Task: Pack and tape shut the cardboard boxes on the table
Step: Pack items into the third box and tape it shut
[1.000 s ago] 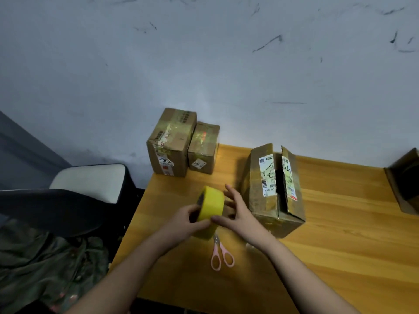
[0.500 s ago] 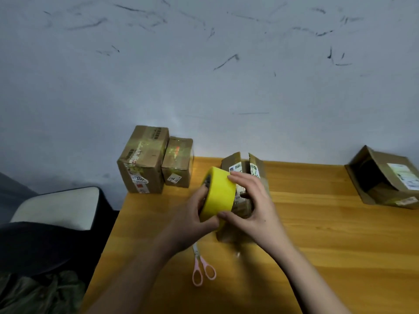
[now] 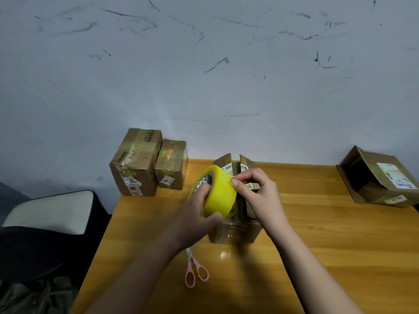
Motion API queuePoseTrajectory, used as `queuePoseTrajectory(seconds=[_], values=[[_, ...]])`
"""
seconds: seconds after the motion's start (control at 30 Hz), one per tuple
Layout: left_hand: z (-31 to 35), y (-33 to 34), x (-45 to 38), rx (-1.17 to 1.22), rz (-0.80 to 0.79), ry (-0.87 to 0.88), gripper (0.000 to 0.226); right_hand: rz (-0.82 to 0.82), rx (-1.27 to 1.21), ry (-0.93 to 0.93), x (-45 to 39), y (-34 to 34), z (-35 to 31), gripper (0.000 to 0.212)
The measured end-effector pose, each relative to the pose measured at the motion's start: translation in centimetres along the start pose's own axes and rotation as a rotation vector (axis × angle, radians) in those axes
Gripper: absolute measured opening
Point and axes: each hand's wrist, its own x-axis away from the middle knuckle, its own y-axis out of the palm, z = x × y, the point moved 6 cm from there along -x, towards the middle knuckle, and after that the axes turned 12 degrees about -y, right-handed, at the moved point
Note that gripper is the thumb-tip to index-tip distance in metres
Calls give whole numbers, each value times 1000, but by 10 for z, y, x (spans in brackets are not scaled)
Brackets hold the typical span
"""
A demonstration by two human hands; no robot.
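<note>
Since the earlier frame the right hand (image 3: 256, 196) has curled to pinch at the yellow tape roll (image 3: 218, 192) edge; left hand (image 3: 199, 214) grips it at frame centre, above the open box (image 3: 235, 230), core axis tilting toward upper left

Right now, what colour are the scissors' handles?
Pink, seen in the head view: the scissors lie on the table.

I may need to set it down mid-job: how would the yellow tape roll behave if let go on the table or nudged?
The yellow tape roll is round and wide, so on its edge it would probably roll across the smooth table; laid flat it should stay put. The left hand carries it alone, so it is likely light. It keeps its shape under that grip, suggesting stiffness.
</note>
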Motion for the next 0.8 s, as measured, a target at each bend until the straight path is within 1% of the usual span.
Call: queuePoseTrajectory(seconds=[0.1, 0.2, 0.27, 0.37, 0.4, 0.47, 0.53, 0.57, 0.63, 0.7, 0.73, 0.77, 0.8], values=[[2, -1, 0, -174, 49, 40, 45, -36, -52, 92, -1, -1, 6, 14], [4, -3, 1, -227, 60, 40, 50, -91, 18, 67, -2, 0, 7, 20], [7, -3, 1, -191, 49, 29, 49, -102, 106, 4, -3, 2, 7, 18], [7, -7, -3, -95, 85, -19, 47, -52, 240, -109, -1, 4, 5, 6], [7, -8, -5, -70, 103, -28, 44, -31, 306, -156, 0, 4, 2, 7], [6, -6, -8, -15, 107, -46, 39, -1, 485, -279, 2, 4, -6, 16], [7, -4, -9, -18, 133, -63, 33, 40, 586, -345, 2, 2, -13, 18], [8, -4, -10, -33, 156, -70, 30, 68, 576, -332, 2, 0, -15, 14], [8, -4, -11, -51, 192, -75, 29, 104, 459, -230, -1, -2, -14, 5], [10, -3, -12, -68, 207, -65, 30, 83, 358, -116, -4, 0, -9, 20], [9, -2, -12, -75, 211, -65, 31, 54, 339, -88, -7, 1, -7, 25], [9, -2, -13, -75, 212, -68, 32, 30, 320, -69, -10, 3, -5, 26], [8, -3, -14, -72, 211, -73, 32, 16, 285, -50, -13, 4, -1, 23]])
